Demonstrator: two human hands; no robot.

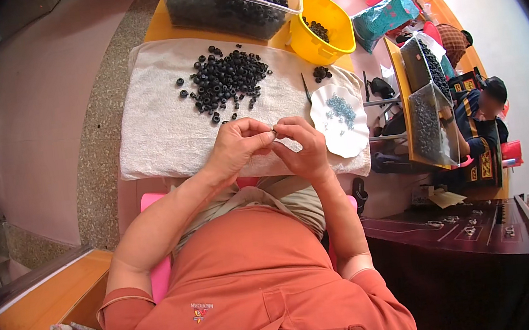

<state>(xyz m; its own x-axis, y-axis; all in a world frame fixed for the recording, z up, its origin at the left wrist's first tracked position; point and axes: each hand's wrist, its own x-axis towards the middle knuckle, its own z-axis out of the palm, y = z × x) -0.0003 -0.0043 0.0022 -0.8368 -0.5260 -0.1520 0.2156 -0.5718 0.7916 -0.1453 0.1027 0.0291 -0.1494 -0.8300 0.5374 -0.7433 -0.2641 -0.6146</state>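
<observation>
My left hand [242, 144] and my right hand [304, 149] meet over the near edge of a white towel [149, 126]. Thumbs and forefingers are pinched together fingertip to fingertip. Between them is something tiny and dark, mostly hidden, too small to name. Beyond my hands lies a loose pile of small black round pieces [228, 78], some with holes. Close to my right hand, a white scalloped plate [334, 137] bears tiny pale blue bits [340, 110]. A thin dark pointed tool [306, 87] lies by the plate's far edge, near a small cluster of dark pieces [322, 74].
Behind the towel stand a clear bin [228, 16] of black pieces and a yellow bucket [336, 46] with a few inside. To the right are a teal sack [385, 19], another table with clear bins [433, 126], and people seated beyond. A dark wooden table [448, 229] is near right.
</observation>
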